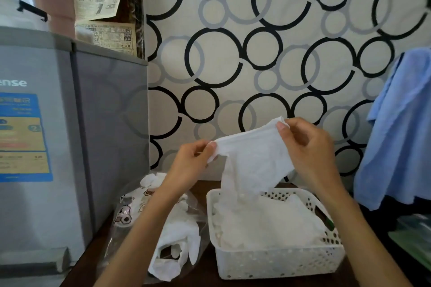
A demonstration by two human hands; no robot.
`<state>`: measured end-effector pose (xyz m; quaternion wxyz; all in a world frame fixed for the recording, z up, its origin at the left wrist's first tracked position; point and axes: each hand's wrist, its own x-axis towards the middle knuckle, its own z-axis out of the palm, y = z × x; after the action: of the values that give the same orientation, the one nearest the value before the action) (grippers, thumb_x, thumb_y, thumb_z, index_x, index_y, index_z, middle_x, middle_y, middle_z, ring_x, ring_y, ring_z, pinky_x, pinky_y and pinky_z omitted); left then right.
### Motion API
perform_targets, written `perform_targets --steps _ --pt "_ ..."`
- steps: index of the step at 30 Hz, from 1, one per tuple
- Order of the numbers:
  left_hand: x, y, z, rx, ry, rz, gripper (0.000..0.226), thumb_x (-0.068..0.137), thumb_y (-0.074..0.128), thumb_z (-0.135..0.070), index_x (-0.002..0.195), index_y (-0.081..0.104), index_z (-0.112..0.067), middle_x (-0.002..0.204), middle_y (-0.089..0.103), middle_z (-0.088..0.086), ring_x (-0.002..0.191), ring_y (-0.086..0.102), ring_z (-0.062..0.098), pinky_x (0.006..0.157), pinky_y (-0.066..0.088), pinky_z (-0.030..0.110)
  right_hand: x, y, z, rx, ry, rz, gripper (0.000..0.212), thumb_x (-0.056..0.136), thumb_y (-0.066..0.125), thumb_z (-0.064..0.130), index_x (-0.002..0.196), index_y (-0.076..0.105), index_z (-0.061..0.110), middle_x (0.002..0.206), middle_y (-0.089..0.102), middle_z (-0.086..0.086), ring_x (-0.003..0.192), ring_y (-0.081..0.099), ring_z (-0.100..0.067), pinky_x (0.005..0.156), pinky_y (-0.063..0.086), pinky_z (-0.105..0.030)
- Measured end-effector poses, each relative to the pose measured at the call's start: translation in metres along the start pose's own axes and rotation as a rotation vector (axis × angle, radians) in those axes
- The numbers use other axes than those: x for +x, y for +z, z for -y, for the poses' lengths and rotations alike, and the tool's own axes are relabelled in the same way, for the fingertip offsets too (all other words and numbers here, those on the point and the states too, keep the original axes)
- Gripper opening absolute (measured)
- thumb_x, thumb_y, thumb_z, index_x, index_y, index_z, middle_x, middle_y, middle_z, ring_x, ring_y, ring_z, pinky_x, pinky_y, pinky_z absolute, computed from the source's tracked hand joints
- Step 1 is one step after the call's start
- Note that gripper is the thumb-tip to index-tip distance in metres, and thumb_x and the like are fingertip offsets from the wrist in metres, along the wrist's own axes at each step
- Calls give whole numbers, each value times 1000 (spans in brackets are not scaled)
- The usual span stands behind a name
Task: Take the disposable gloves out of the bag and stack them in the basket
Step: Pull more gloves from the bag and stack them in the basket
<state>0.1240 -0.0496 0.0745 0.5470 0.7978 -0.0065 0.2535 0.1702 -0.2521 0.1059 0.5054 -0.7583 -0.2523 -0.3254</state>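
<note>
Above the white basket (277, 261), left hand (189, 165) and right hand (307, 147) fingers pinch one glove's (254, 158) top edge; the bag (172, 235) lies just left.

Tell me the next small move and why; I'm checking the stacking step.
Probably lower the glove flat onto the pile in the basket. Both hands, left and right, pinch its top edge and hold it stretched above the basket, its lower end already hanging down to the pile.
</note>
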Motion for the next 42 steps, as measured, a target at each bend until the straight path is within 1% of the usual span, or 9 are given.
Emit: perform_targets --steps 6,12,20,24,28,33,36,39,42 --pt "-5 24 -15 -114 -17 -315 26 104 31 -30 86 48 -23 85 56 -6 79 54 8 67 44 20 -5 8 27 -15 -90 -61 18 93 50 39 92 61 25 57 65 2 52 56 -17 41 37 -19" --pt "-14 19 -12 262 228 -566 32 103 25 -38 89 43 -15 62 49 -4 58 50 18 59 42 38 -11 13 26 248 169 46 13 94 53 32 85 60 29 66 64 -9 55 57 -14 48 43 -22" --pt "33 63 62 834 65 244 30 102 34 -39 110 57 -20 106 65 2 102 60 24 82 46 35 -32 5 -100 -136 687 335 31 97 50 27 109 63 2 72 52 -2 60 50 -14 45 47 -22" --pt "50 88 76 922 117 276 31 99 40 -46 110 58 -22 109 63 1 103 58 22 77 38 31 -41 1 -131 -354 581 268 28 95 51 30 114 64 13 99 61 -4 68 57 -16 41 50 -23" --pt "59 101 78 918 132 190 33 92 51 -53 109 57 -26 103 64 -4 95 60 17 78 44 29 -43 -4 -142 -503 503 231 28 95 50 35 111 64 18 102 65 -7 84 62 -25 70 57 -44" --pt "56 94 80 956 281 71 34 93 57 -41 124 53 -27 120 61 -6 108 57 15 85 50 32 -41 -3 -143 -679 436 270 30 96 48 37 114 62 18 111 65 -9 102 59 -28 82 45 -34" --pt "47 82 77 817 439 320 30 101 42 -33 126 57 -25 131 54 -8 118 49 11 88 38 20 -38 -1 -144 -710 411 293 31 94 51 42 112 62 19 108 66 -6 99 60 -24 77 43 -30" --pt "27 81 74 821 273 735 53 99 24 -55 148 29 -35 156 23 -14 142 21 7 112 19 27 -33 -2 -144 -755 409 325 34 90 57 47 113 59 22 110 65 -3 101 60 -21 75 41 -27" --pt "16 86 83 993 189 870 76 91 21 -70 152 -5 -34 160 -10 -13 147 -7 8 118 -2 34 -29 -5 -138 -839 339 323 29 92 58 37 116 56 22 116 63 -2 103 60 -21 73 39 -26"
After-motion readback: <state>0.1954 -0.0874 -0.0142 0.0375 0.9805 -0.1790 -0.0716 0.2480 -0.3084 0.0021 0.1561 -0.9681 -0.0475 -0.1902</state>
